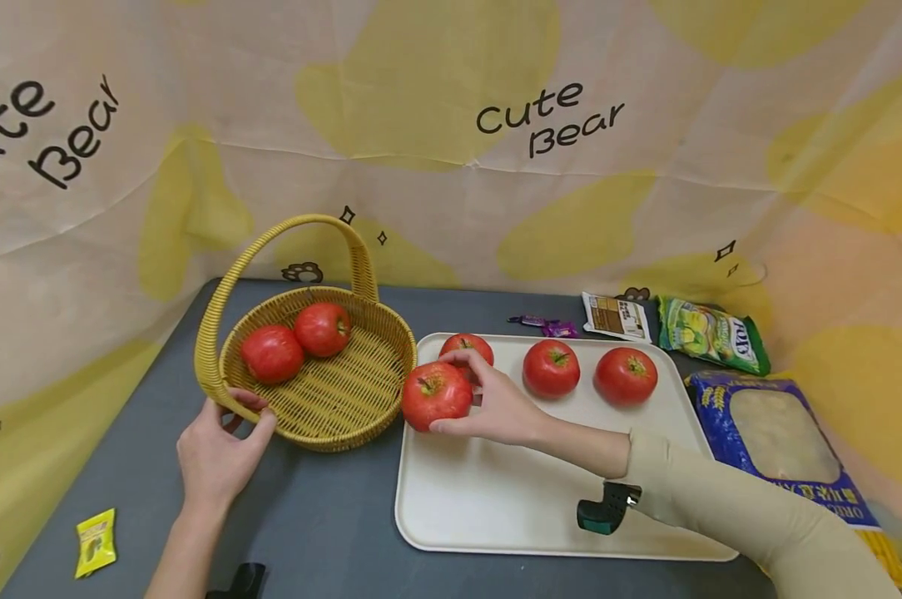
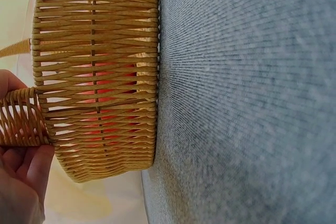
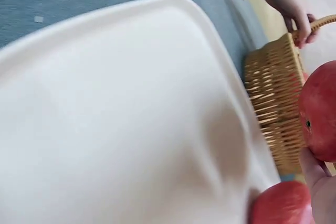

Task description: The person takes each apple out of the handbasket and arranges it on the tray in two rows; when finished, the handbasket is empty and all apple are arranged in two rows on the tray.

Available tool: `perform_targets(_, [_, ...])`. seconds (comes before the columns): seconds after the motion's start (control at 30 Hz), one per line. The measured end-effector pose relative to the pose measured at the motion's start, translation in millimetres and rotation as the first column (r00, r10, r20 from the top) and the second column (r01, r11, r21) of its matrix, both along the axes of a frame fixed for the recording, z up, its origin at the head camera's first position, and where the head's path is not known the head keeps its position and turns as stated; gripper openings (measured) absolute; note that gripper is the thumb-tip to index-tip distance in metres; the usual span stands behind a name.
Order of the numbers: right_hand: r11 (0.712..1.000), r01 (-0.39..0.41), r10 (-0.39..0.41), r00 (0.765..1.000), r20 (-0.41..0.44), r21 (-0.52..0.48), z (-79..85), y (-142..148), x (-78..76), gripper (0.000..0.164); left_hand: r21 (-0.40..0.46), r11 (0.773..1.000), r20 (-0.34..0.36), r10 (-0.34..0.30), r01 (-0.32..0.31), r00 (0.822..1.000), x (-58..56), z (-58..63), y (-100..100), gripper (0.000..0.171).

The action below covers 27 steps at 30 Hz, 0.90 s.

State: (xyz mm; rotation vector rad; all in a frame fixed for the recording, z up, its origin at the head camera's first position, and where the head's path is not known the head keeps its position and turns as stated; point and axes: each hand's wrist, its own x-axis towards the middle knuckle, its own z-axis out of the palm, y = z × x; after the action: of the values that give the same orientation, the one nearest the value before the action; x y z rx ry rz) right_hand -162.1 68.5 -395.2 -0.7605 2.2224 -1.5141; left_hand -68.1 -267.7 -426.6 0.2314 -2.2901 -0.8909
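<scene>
A yellow wicker basket [image 1: 339, 399] with a tall arched handle stands on the left, two red apples [image 1: 272, 354] inside it. My left hand [image 1: 222, 453] grips the base of the handle at the basket's near left rim; the left wrist view shows the thumb and fingers around the woven handle [image 2: 21, 119]. With my right hand [image 1: 499, 406] I hold another red apple [image 1: 436, 396] above the left edge of a white tray [image 1: 511, 507], close to the basket's right rim. Three apples lie on the tray, one [image 1: 468, 346] partly hidden behind my right hand.
Behind the tray lie purple-wrapped candies [image 1: 559, 329], a brown-and-white packet [image 1: 617, 317] and a green bag [image 1: 713, 334]. A blue bag with a clear window [image 1: 784, 437] sits to its right. A small yellow packet [image 1: 96, 542] is at the front left. A printed cloth [image 1: 451, 200] hangs behind the table.
</scene>
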Motion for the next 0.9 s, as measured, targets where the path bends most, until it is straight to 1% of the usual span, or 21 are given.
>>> perform_targets(0.07, [1.000, -0.003, 0.003, 0.999, 0.037, 0.009, -8.7, 10, 6.4, 0.074, -0.001, 1.000, 0.003, 0.006, -0.006, 1.000, 0.5, 0.1, 0, 0.022])
perform_targets(0.13, [1.000, -0.009, 0.008, 0.999, 0.051, 0.018, -18.0, 18, 11.9, 0.073, 0.001, 1.000, 0.005, 0.011, -0.011, 1.000, 0.9, 0.2, 0, 0.022])
perform_targets(0.27, [0.998, -0.009, 0.007, 1.000, 0.021, 0.058, -34.5, 30, 20.9, 0.072, 0.009, 1.000, 0.006, 0.013, -0.013, 1.000, 0.9, 0.6, 1, 0.022])
perform_targets(0.4, [0.997, -0.003, 0.004, 1.000, -0.009, 0.077, -46.2, 35, 27.1, 0.072, 0.012, 1.000, 0.004, 0.013, -0.013, 1.000, 0.4, 0.6, 1, 0.021])
perform_targets(0.57, [0.997, -0.009, 0.010, 1.000, -0.017, 0.070, -52.6, 37, 30.8, 0.072, 0.018, 1.000, -0.001, 0.006, -0.006, 1.000, -0.3, 0.8, 1, 0.021])
perform_targets(0.77, [0.997, -0.018, 0.022, 0.999, -0.042, 0.080, -57.7, 38, 30.8, 0.073, 0.015, 1.000, -0.004, 0.009, -0.009, 1.000, -0.8, 0.5, 1, 0.021])
perform_targets(0.9, [0.996, -0.025, 0.028, 0.999, -0.034, 0.082, -59.8, 39, 30.7, 0.074, 0.017, 1.000, -0.001, 0.009, -0.009, 1.000, -1.0, 0.5, 1, 0.021])
